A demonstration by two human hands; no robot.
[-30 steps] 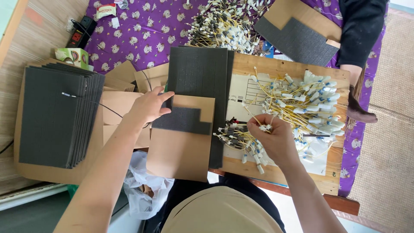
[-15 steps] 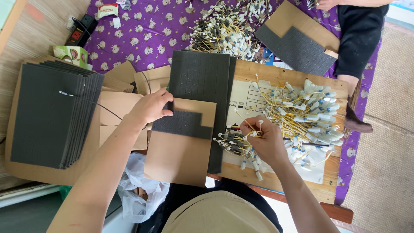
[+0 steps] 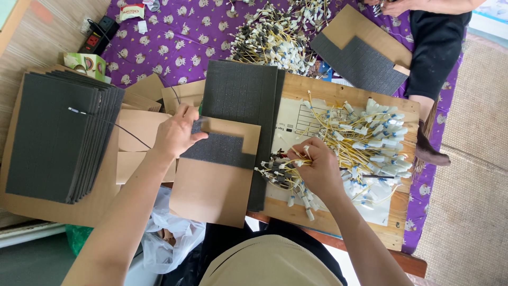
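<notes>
My left hand (image 3: 175, 132) rests on the upper left corner of a brown cardboard sheet (image 3: 211, 193) that carries a dark foam strip (image 3: 219, 151), fingers pinching its edge. My right hand (image 3: 316, 169) is closed on a small bundle of yellow wires with white and dark plug ends (image 3: 280, 172), held just right of the cardboard. A larger loose heap of the same yellow wires (image 3: 368, 143) lies on the wooden board (image 3: 338, 92) to the right. A stack of dark foam sheets (image 3: 241, 95) lies under the cardboard.
A fanned stack of dark foam-faced cards (image 3: 55, 135) sits at the left on cardboard. Another wire pile (image 3: 272, 39) lies on the purple patterned cloth (image 3: 174, 42). Another person (image 3: 434, 47) sits at the upper right beside a foam-covered card (image 3: 362, 58). A power strip (image 3: 98, 34) lies at the upper left.
My right hand has moved left and down from the big wire heap to the small bundle by the cardboard. My left hand stays on the cardboard's corner.
</notes>
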